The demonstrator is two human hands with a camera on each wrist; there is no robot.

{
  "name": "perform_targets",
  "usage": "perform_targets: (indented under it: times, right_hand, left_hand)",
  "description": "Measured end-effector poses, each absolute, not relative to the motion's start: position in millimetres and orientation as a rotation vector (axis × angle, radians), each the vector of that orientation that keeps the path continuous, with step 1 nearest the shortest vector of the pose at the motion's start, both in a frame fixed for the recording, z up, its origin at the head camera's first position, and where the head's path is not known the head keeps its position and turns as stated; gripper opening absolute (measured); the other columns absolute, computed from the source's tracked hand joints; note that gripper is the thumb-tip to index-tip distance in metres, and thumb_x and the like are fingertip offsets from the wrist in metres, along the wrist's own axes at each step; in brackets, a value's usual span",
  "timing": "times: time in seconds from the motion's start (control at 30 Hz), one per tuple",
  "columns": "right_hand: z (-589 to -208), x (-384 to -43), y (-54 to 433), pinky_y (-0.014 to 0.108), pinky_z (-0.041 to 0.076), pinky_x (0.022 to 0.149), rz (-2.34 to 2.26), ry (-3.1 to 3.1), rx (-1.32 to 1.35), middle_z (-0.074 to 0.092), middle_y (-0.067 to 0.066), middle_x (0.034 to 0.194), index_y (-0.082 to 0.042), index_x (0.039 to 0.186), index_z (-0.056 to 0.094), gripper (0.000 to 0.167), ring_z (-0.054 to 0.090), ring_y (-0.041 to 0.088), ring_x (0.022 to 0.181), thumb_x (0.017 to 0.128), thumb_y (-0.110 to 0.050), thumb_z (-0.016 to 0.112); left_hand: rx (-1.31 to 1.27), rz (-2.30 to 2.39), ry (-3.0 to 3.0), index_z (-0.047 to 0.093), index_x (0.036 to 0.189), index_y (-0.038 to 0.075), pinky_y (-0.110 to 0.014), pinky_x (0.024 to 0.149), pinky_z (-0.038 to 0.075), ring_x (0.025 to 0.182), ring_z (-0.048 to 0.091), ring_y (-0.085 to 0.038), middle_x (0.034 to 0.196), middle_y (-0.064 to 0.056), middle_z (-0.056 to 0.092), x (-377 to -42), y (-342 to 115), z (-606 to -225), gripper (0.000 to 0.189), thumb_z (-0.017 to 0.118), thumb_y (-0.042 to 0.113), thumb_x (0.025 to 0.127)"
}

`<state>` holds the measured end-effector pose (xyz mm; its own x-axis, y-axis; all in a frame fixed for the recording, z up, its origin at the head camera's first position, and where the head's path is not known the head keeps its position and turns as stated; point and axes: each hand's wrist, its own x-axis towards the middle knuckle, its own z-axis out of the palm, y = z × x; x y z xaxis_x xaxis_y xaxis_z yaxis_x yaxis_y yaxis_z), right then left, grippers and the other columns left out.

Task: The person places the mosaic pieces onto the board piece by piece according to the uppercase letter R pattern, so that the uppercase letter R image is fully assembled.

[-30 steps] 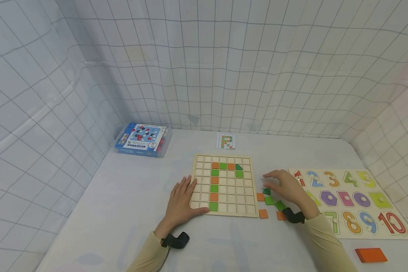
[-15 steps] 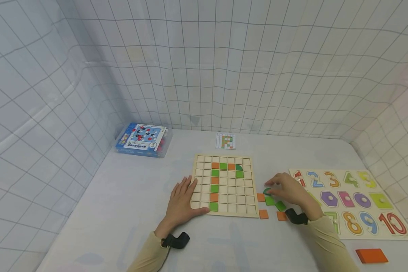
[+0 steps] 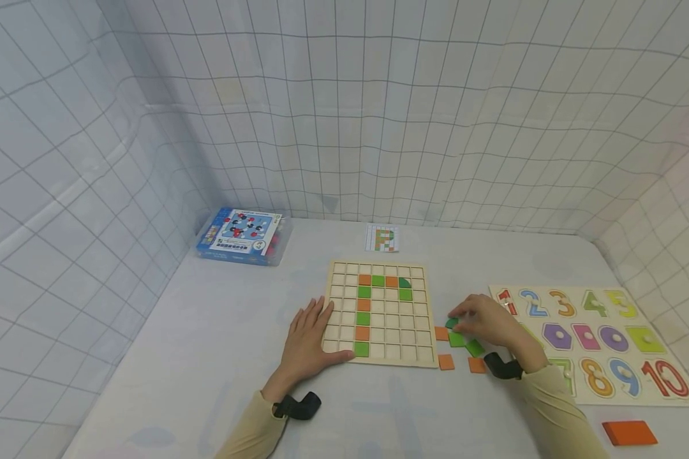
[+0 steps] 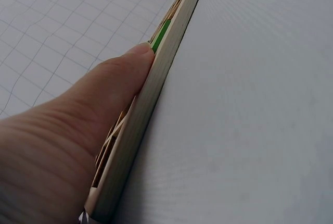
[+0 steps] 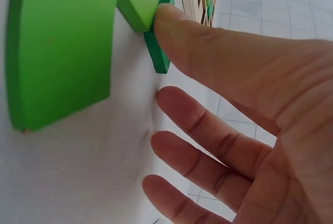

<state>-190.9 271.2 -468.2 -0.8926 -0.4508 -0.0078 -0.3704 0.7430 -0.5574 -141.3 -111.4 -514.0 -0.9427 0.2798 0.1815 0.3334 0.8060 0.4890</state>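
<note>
My left hand (image 3: 305,341) lies with fingers spread on the left edge of a wooden grid board (image 3: 392,320). Its thumb presses the front rim beside a green tile, as the left wrist view shows. Orange and green square tiles and a dark green quarter-round tile (image 3: 404,282) sit in the grid. Right of the board, my right hand (image 3: 488,322) pinches another dark green tile (image 3: 451,323) on the table. In the right wrist view the thumb touches this dark green tile (image 5: 158,54); the index finger is hidden behind the thumb.
Loose green tiles (image 3: 457,340) and orange tiles (image 3: 446,362) lie near the right hand. A number puzzle board (image 3: 574,347) is at right, an orange block (image 3: 629,433) in front of it. At the back are a pattern card (image 3: 381,238) and a boxed molecule kit (image 3: 242,236).
My right hand has come down slightly, and its thumb and index finger have closed in on the dark green tile. The left hand and the board have stayed put.
</note>
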Motion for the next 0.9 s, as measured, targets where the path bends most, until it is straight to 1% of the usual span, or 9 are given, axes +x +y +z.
perform_targets:
  times: [0.3, 0.47, 0.6, 0.7, 0.9]
  right_hand:
    - [-467.2, -191.6, 269.3, 0.036, 0.045, 0.072, -0.825, 2.809, -0.624, 0.061, -0.006, 0.086, -0.011, 0.092, 0.074, 0.015, 0.053, 0.017, 0.083, 0.078, -0.011, 0.078]
    - [-463.7, -192.8, 265.5, 0.034, 0.044, 0.067, -0.766, 2.804, -0.594, 0.058, -0.006, 0.082, -0.013, 0.085, 0.070, 0.012, 0.050, 0.016, 0.078, 0.076, -0.012, 0.079]
    - [-463.7, -193.1, 264.5, 0.031, 0.040, 0.059, -0.751, 2.805, -0.537, 0.056, -0.006, 0.077, -0.014, 0.078, 0.065, 0.016, 0.046, 0.016, 0.069, 0.074, -0.012, 0.080]
    - [-463.8, -191.9, 264.7, 0.030, 0.038, 0.055, -0.763, 2.804, -0.505, 0.055, -0.005, 0.074, -0.014, 0.077, 0.061, 0.020, 0.044, 0.015, 0.064, 0.073, -0.011, 0.081]
    - [-462.0, -189.6, 266.5, 0.029, 0.033, 0.052, -0.772, 2.813, -0.462, 0.052, -0.005, 0.070, -0.015, 0.074, 0.056, 0.025, 0.042, 0.015, 0.061, 0.073, -0.014, 0.082]
  left_hand:
    - [-0.488, -0.799, -2.888, 0.033, 0.147, 0.005, -0.049, 0.112, 0.009, 0.142, 0.013, -0.031, 0.152, -0.016, 0.025, -141.9, -111.4, -514.6, 0.105, 0.071, 0.063, 0.069]
    - [-0.492, -0.796, -2.885, 0.033, 0.147, 0.004, -0.049, 0.112, 0.010, 0.142, 0.013, -0.031, 0.152, -0.017, 0.025, -141.9, -111.3, -514.5, 0.105, 0.071, 0.064, 0.069]
    - [-0.492, -0.799, -2.885, 0.033, 0.147, 0.005, -0.048, 0.112, 0.009, 0.142, 0.013, -0.030, 0.152, -0.017, 0.025, -141.5, -111.2, -514.6, 0.105, 0.071, 0.063, 0.069]
    - [-0.490, -0.800, -2.886, 0.033, 0.147, 0.005, -0.048, 0.112, 0.009, 0.142, 0.013, -0.030, 0.152, -0.016, 0.025, -141.3, -111.2, -514.5, 0.105, 0.071, 0.064, 0.069]
    - [-0.489, -0.798, -2.882, 0.033, 0.147, 0.004, -0.048, 0.112, 0.009, 0.142, 0.013, -0.030, 0.152, -0.017, 0.026, -141.3, -111.5, -514.4, 0.105, 0.071, 0.063, 0.069]
